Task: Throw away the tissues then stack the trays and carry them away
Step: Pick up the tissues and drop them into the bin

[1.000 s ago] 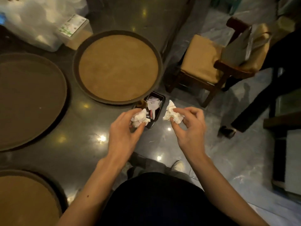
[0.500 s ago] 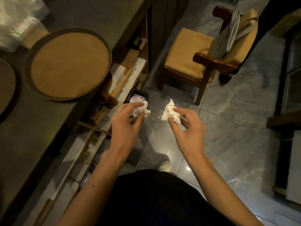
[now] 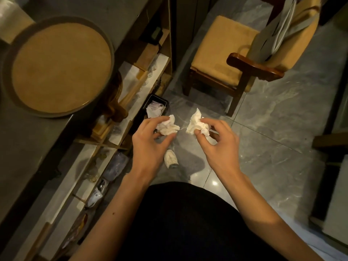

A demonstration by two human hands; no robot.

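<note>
1. A crumpled white tissue (image 3: 168, 127) sits pinched in the fingertips of the left hand (image 3: 148, 147), held in the air above the floor.
2. A second crumpled tissue (image 3: 196, 124) is clamped between thumb and fingers of the right hand (image 3: 220, 147), just right of the first; the two wads are close but apart.
3. Just beyond the left hand, on the floor, stands a small dark bin (image 3: 157, 106) with white paper scraps showing inside it. The left tissue hovers near its nearer edge.
4. To the far left, a round tray (image 3: 58, 66) with a tan, cork-like inner face and dark rim rests on the grey counter (image 3: 28, 144), its right edge overhanging the counter edge.
5. Under the counter, open shelves (image 3: 120, 113) hold cluttered, dim items that are hard to tell apart.
6. On the far right stands a wooden armchair (image 3: 241, 61) with yellow cushions; a grey bag (image 3: 276, 34) leans on its seat.
7. A pale shoe (image 3: 171, 159) shows on the glossy grey tiled floor (image 3: 282, 119) between the forearms.
</note>
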